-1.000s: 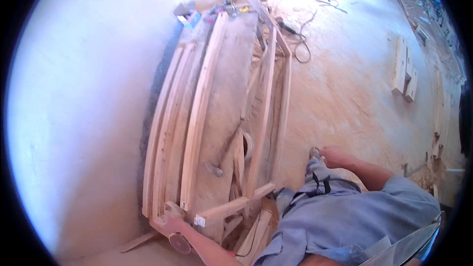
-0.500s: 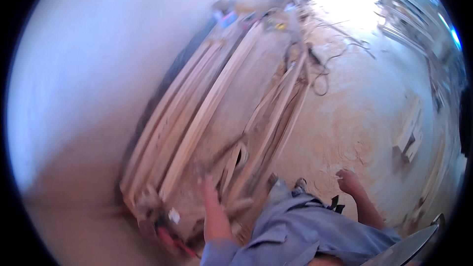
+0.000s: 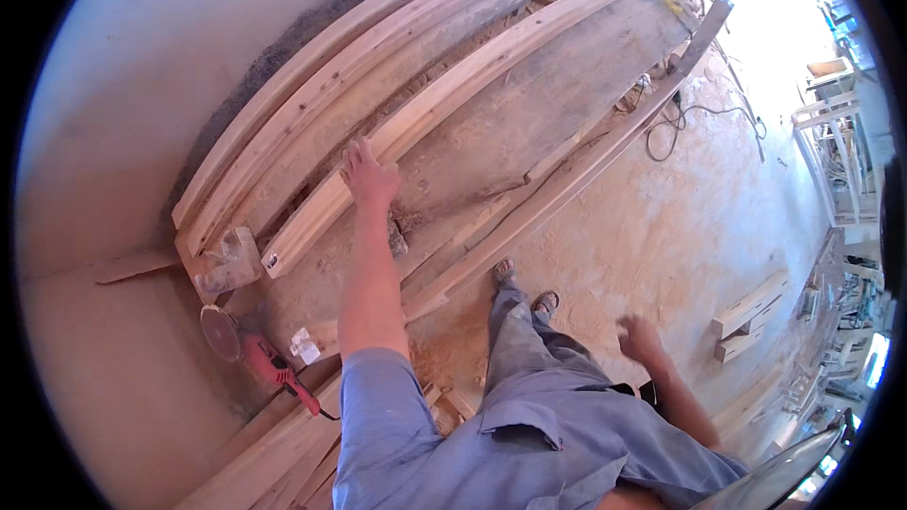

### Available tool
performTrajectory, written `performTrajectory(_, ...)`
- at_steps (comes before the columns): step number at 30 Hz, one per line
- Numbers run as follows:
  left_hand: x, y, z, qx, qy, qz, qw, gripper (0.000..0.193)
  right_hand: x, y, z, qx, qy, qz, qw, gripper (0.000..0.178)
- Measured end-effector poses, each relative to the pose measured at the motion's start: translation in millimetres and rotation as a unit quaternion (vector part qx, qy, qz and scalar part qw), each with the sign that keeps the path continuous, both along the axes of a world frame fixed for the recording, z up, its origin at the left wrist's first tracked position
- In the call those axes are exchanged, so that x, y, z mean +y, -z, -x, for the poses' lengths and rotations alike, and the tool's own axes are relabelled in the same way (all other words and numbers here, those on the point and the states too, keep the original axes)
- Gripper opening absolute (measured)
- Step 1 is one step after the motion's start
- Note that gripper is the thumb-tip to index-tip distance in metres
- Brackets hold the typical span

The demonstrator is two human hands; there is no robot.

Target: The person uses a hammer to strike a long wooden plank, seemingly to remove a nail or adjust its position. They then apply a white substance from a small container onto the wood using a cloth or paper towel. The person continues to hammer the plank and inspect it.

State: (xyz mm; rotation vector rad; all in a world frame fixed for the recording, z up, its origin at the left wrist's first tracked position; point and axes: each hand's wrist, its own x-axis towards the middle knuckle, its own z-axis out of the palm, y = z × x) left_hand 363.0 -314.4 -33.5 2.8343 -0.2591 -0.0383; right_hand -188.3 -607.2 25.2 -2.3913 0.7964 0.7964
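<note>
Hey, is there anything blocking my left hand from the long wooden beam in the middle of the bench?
Nothing visible is. Your left hand appears to rest directly on the wooden beam, with no object between. The red angle grinder lies past the beam's near end, outside that path.

The left arm (image 3: 373, 279) is extended forward, nearly straight; the left hand (image 3: 371, 177) is placed palm down, back uppermost. The right arm (image 3: 682, 401) is held out rightward, the right hand (image 3: 642, 340) loosely curled.
</note>
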Motion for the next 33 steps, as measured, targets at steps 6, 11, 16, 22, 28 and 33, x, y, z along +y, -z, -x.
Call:
performTrajectory(6,8.5,-3.6,-40.5,0.068,0.086,-0.039,0.993,0.09,25.0,23.1,-257.9,-0.3,-0.077,-0.005,0.951,0.039)
performTrajectory(11,-10.1,61.5,-22.5,0.03,0.044,-0.129,0.99,0.095,55.2,98.6,-351.5,-0.262,-0.247,0.022,0.933,0.046)
performTrajectory(16,-8.2,5.4,-15.1,-0.017,0.032,-0.081,0.996,0.08,99.0,79.0,-385.2,-0.19,-0.334,0.094,0.918,0.031)
performTrajectory(22,-7.8,0.4,-18.3,-0.048,0.023,-0.068,0.996,0.075,105.0,47.4,-373.3,-0.097,-0.228,-0.095,0.964,0.021)
performTrajectory(28,0.8,8.2,-3.0,-0.095,0.003,-0.077,0.992,0.073,76.0,1.6,-281.8,-0.097,-0.171,-0.121,0.973,0.022)
performTrajectory(33,-13.1,5.6,21.4,-0.069,-0.012,-0.067,0.995,0.076,-6.9,2.0,-79.5,-0.04,-0.011,-0.087,0.995,0.037)
